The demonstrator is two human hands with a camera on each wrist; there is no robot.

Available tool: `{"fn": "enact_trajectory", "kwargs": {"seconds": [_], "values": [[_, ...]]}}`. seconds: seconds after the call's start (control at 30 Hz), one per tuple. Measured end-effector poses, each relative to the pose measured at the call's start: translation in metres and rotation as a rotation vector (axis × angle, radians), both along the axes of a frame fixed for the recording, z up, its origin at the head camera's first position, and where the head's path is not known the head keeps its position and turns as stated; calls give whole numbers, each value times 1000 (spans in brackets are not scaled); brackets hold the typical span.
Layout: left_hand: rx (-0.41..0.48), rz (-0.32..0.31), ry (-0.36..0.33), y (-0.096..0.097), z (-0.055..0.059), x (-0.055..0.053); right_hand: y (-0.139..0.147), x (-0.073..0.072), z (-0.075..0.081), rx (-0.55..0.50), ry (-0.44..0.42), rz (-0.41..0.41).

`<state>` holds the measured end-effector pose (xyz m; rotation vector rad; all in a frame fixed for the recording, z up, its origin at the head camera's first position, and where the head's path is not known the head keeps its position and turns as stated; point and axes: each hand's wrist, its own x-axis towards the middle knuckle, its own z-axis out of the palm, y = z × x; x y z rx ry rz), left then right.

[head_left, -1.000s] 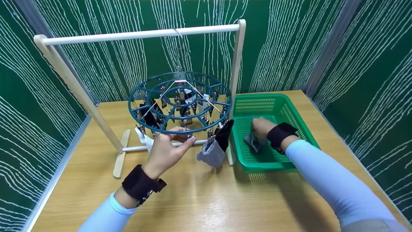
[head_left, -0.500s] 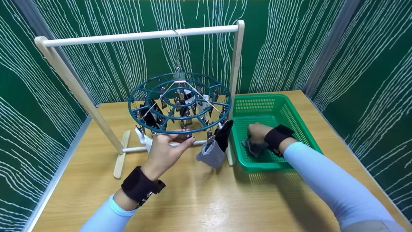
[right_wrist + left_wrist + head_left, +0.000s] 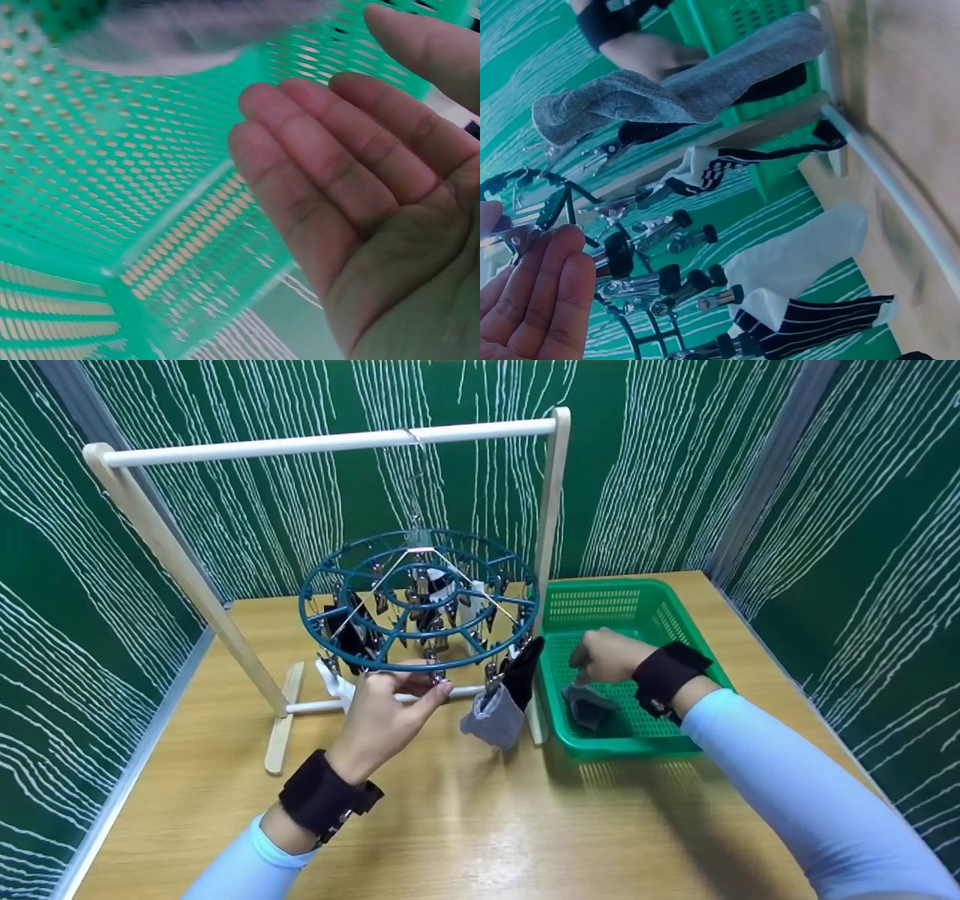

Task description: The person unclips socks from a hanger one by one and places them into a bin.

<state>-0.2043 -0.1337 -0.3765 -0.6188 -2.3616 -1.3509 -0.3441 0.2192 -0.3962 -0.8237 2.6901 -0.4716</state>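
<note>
My left hand [image 3: 382, 724] pinches a metal clip [image 3: 438, 677] at the front rim of a round blue-green clip hanger [image 3: 397, 666]. In the left wrist view the fingers [image 3: 568, 289] and thumb meet on that clip, with no sock in it. Over the green basket [image 3: 645, 748], my right hand [image 3: 611, 656] holds nothing; the right wrist view shows its fingers [image 3: 315, 150] loosely extended, thumb apart. Just below it a dark grey sock [image 3: 589, 707] lies on the basket floor, blurred in the right wrist view. A light grey sock [image 3: 493, 723] hangs from a clip right of my left hand.
The hanger hooks onto a white bar [image 3: 300, 445] of a wooden rack whose right post [image 3: 553, 495] stands beside the basket. More socks hang around the ring, including a black one [image 3: 523, 671], a white one [image 3: 802, 240] and a striped one [image 3: 829, 319].
My right hand has let go of the dark grey sock and lifted a little above it. The left hand keeps its place at the clip.
</note>
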Motion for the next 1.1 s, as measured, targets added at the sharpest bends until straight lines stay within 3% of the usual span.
{"fn": "enact_trajectory", "kwargs": {"seconds": [0.17,0.37,0.47,0.57,0.77,0.87,1.0,1.1], "values": [[-1,16,17,-1,-1,3,-4,10,25,-109,61,-57],[18,2,43,-4,-2,7,-12,27,51,-230,214,-60],[-11,7,114,-6,-4,10,-18,38,61,-272,309,-51],[-100,29,278,-9,-5,12,-25,50,68,-299,437,-30],[-367,104,761,-17,0,13,-39,67,74,-333,676,38],[-426,136,965,-16,6,15,-44,69,73,-333,755,81],[-429,166,1121,-12,15,16,-48,68,71,-304,811,126],[-466,183,1137,-8,22,15,-50,66,69,-284,816,141]]}}
